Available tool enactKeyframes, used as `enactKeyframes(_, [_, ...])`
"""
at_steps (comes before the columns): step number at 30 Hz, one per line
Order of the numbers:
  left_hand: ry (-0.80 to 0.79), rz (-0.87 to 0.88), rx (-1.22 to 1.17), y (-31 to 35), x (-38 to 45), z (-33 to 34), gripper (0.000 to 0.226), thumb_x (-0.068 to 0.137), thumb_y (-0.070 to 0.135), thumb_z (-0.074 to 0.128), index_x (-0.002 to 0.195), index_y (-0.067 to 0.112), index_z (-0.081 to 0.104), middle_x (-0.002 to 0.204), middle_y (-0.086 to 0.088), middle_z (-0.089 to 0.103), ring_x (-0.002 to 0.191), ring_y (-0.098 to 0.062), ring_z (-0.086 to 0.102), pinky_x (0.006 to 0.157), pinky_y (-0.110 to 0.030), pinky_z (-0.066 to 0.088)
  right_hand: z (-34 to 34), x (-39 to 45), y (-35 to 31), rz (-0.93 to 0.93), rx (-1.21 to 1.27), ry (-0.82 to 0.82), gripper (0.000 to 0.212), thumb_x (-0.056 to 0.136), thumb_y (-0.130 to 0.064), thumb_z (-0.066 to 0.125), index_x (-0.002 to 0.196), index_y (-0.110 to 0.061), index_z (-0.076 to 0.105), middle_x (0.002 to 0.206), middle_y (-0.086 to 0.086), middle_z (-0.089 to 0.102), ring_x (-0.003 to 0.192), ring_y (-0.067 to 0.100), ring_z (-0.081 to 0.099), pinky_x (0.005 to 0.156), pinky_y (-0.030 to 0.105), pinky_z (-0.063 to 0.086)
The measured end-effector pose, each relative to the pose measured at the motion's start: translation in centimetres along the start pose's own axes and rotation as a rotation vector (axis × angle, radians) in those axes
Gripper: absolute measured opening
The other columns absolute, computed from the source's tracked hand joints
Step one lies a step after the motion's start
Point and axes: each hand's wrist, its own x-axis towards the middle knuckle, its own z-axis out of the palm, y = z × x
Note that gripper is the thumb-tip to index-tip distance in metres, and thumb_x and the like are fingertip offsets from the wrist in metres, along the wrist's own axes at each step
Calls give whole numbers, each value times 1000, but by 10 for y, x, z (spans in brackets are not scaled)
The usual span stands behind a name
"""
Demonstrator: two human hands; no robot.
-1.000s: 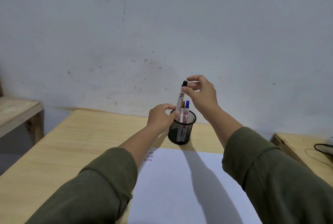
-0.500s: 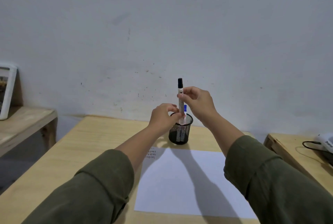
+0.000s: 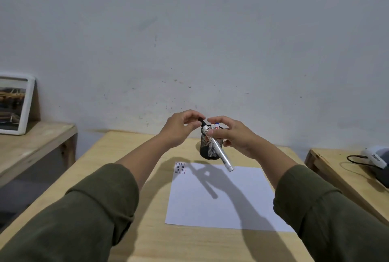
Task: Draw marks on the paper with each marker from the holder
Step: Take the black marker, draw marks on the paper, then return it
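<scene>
My right hand (image 3: pixel 233 135) holds a white marker (image 3: pixel 221 153) with a black cap, tilted, its cap end up-left and its tail over the paper. My left hand (image 3: pixel 181 128) pinches the black cap end of that marker. Just behind the hands stands a black mesh holder (image 3: pixel 205 152) with a red-capped and a blue-capped marker (image 3: pixel 216 124) sticking out. A white paper (image 3: pixel 221 196) lies on the wooden table in front of the holder, with rows of small red and dark marks (image 3: pixel 180 168) in its top-left corner.
The wooden table (image 3: pixel 130 167) stands against a grey wall. A lower wooden bench (image 3: pixel 31 146) at left carries a white framed picture (image 3: pixel 14 103). Another wooden surface (image 3: pixel 336 169) at right carries a grey device with a black cable (image 3: pixel 374 157).
The marker has come out of the holder and tipped from upright to slanted. My left hand moved from the holder's rim up to the marker's cap. The camera view has pulled back.
</scene>
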Motion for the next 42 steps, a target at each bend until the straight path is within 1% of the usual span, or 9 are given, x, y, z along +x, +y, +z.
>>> enactKeyframes(6, [123,-84,-3,-15,-3,-4,9,87,22,60,92,21,67,94,2,68,93,-12,57,75,-17,40,-14,-1,1,105,156,-196,33,82,-34,64,114,-27,61,97,1,75,85,14,63,77,30,40])
enactKeyframes(10, [187,-115,-2,-25,-3,-6,9,87,22,59,93,19,66,90,2,64,88,-13,53,71,-14,38,-19,2,13,61,441,-325,66,64,-47,73,122,-17,61,117,12,68,92,19,65,73,29,46])
enactKeyframes(13, [222,-125,-14,-29,-2,-4,9,87,22,59,93,17,65,87,3,62,87,-13,53,70,-15,38,-17,7,20,-1,583,-275,80,55,-50,80,126,-17,58,114,9,70,90,16,68,69,28,49])
enactKeyframes(18, [226,-61,-40,-26,-3,10,8,85,17,62,92,14,64,90,5,66,88,-7,59,71,-5,39,3,22,27,-47,444,44,19,87,-24,62,105,-18,63,79,1,70,64,9,62,59,17,45])
enactKeyframes(20, [198,-20,-48,-24,-4,16,10,86,17,61,94,16,66,92,6,68,87,-3,60,70,3,38,9,25,30,-73,458,81,9,89,-16,60,97,-16,64,74,1,69,59,8,61,58,15,47])
enactKeyframes(28, [164,-34,18,-29,-5,19,16,91,18,52,99,15,66,77,10,60,76,-3,53,63,1,34,18,32,39,-194,477,138,7,89,-8,59,85,-7,64,69,9,62,60,13,59,62,19,52])
enactKeyframes(31, [144,-55,29,-32,-5,19,18,93,19,49,99,14,65,73,10,56,70,-5,49,63,-10,36,22,32,42,-218,462,148,9,89,-8,59,82,-8,65,71,11,61,62,15,59,63,20,52])
enactKeyframes(36, [73,-87,55,-43,-9,13,24,95,23,44,93,15,66,66,10,48,57,-9,37,47,-11,30,30,36,50,-241,380,134,6,88,-8,60,90,-3,63,73,11,63,65,17,61,63,24,52])
enactKeyframes(42, [-38,-217,13,-58,-15,6,37,98,34,33,76,22,60,71,5,48,72,-16,43,70,-26,35,38,36,58,-246,314,88,7,86,-4,63,89,-10,67,69,2,67,66,17,62,70,29,50])
